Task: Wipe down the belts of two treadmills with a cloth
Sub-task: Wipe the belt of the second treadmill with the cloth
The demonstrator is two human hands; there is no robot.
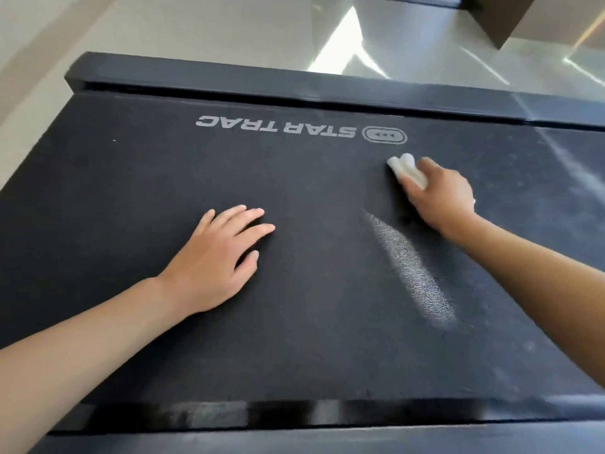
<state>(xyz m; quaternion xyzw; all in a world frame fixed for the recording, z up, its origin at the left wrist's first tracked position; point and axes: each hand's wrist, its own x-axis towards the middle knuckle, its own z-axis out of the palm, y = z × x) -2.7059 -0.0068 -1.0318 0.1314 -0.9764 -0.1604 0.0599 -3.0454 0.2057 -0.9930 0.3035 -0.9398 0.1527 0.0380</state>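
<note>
A black treadmill belt (131, 198) fills most of the view, with a grey STAR TRAC logo (275, 126) printed upside down near its far side. My right hand (442, 194) grips a small white cloth (407, 168) and presses it on the belt just right of the logo. The cloth sticks out past my fingers toward the logo. My left hand (219, 257) lies flat on the belt's middle, fingers spread and straight, holding nothing. A pale streak of light (412, 273) crosses the belt between my two arms.
A dark side rail (262, 77) runs along the belt's far side, and another rail (294, 437) lies along the near side. Beyond the far rail is pale glossy floor (229, 31) with sun patches. A brown box-like corner (510, 21) stands at the top right.
</note>
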